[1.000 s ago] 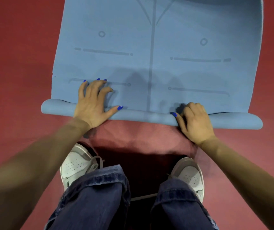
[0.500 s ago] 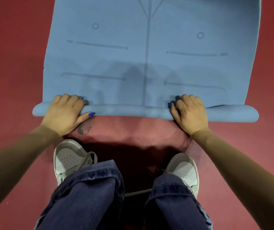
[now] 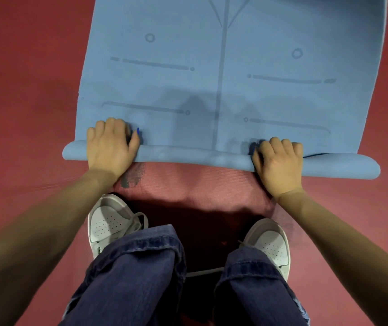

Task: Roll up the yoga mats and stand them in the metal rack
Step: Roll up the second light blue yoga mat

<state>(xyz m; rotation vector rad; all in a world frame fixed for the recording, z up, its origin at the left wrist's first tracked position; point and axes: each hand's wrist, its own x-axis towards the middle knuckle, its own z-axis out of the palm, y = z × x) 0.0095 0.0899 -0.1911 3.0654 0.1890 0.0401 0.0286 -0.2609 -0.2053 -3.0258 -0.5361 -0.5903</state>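
Nearest the camera, dark blue denim trouser legs with stitched, turned cuffs are being seen from above, and below them two pale grey shoes with perforated toe caps are being planted on the floor. The floor is being shown as a red, finely woven-looking surface, and a dark smudge is lying on it just beside the left wrist.

Farther on, the rolled end of a blue yoga mat is being held down across the floor as a soft, matte, rounded tube running from left to right. The left hand is being curled over the roll near its left end, with knuckles bent, the thumb lying along the tube and a blue-painted nail showing. The right hand is being curled over the roll nearer its right end, its bent fingers pressing onto the top of the tube. At the right end the roll is being left looser, with a dark gap showing under the flat sheet.

Beyond the hands, the unrolled part of the mat is lying flat, printed with faint grey alignment marks: a straight centre line, short horizontal bars, small rings and a V shape at the far edge.
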